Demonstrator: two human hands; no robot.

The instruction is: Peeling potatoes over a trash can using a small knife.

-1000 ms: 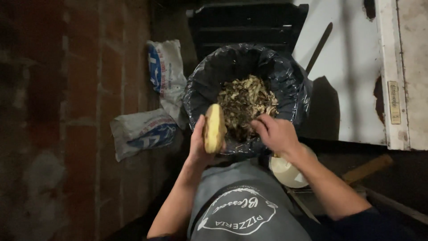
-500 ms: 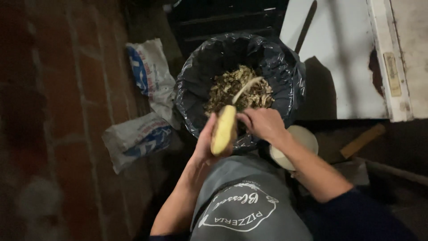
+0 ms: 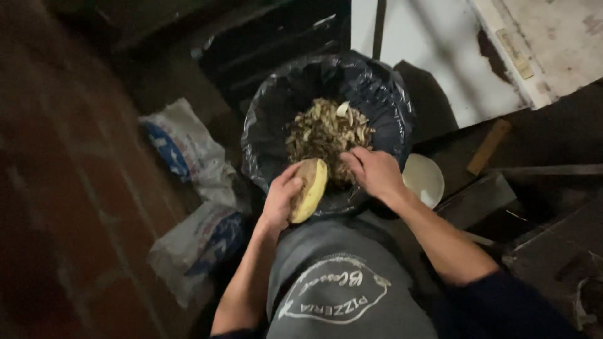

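Observation:
My left hand (image 3: pixel 281 201) grips a pale yellow, partly peeled potato (image 3: pixel 309 188), tilted upright over the near rim of a round bin lined with a black bag (image 3: pixel 264 119). My right hand (image 3: pixel 374 172) is curled just right of the potato's top, fingers closed; whatever it holds is hidden. A heap of brown and pale peelings (image 3: pixel 323 132) fills the bin.
A white bowl (image 3: pixel 424 179) sits on the floor right of the bin. Two white and blue sacks (image 3: pixel 182 150) (image 3: pixel 201 245) lie to the left on the red brick floor (image 3: pixel 56 188). A white panel (image 3: pixel 440 56) and dark wooden pieces (image 3: pixel 488 147) stand at the right. A grey apron (image 3: pixel 339 282) covers my lap.
A strip of peel that hung in the air half a second ago now lies in the bin. My right hand has drawn back beside the potato's top. The view has shifted slightly.

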